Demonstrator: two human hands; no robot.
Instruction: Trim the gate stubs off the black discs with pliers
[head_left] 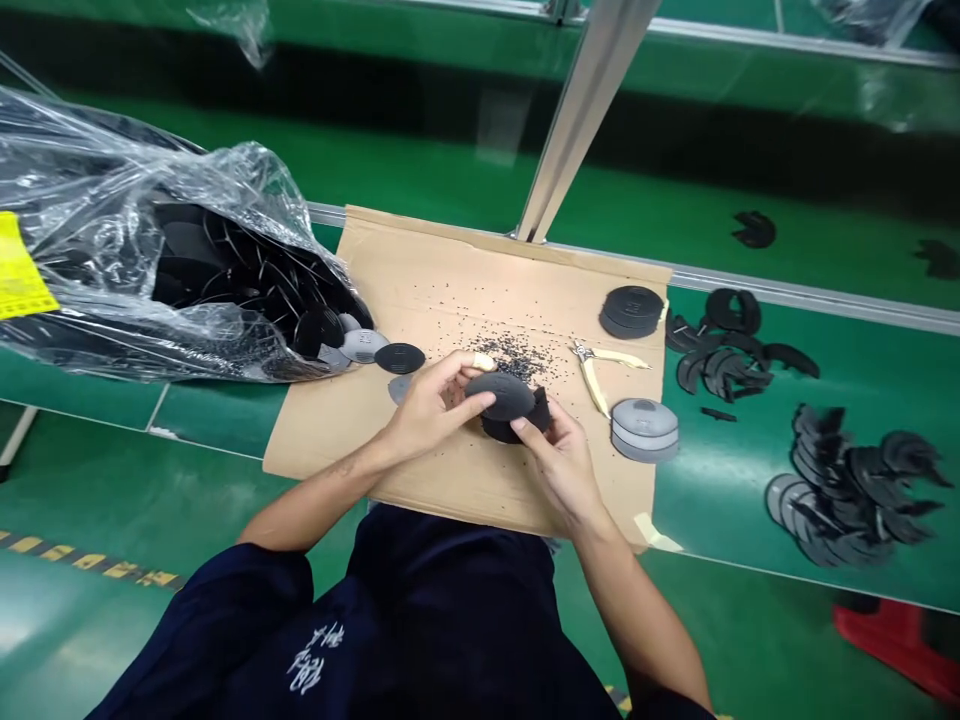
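My left hand point(431, 405) and my right hand point(559, 455) together hold a small stack of black round discs point(510, 405) above a sheet of brown cardboard point(465, 290). The left fingers pinch the top disc from the left. From the right, the right fingers grip the stack's lower edge. Small black trimmings point(517, 355) lie scattered on the cardboard just behind the discs. Yellow-handled cutters point(596, 370) lie to the right of my hands.
A clear plastic bag point(150, 240) full of black discs lies at the left, a few discs point(382, 350) spilled at its mouth. A grey disc stack point(643, 430) and a black stack point(631, 310) sit right. Cut scraps point(855, 485) litter the green bench point(720, 490). A metal post point(577, 120) rises behind.
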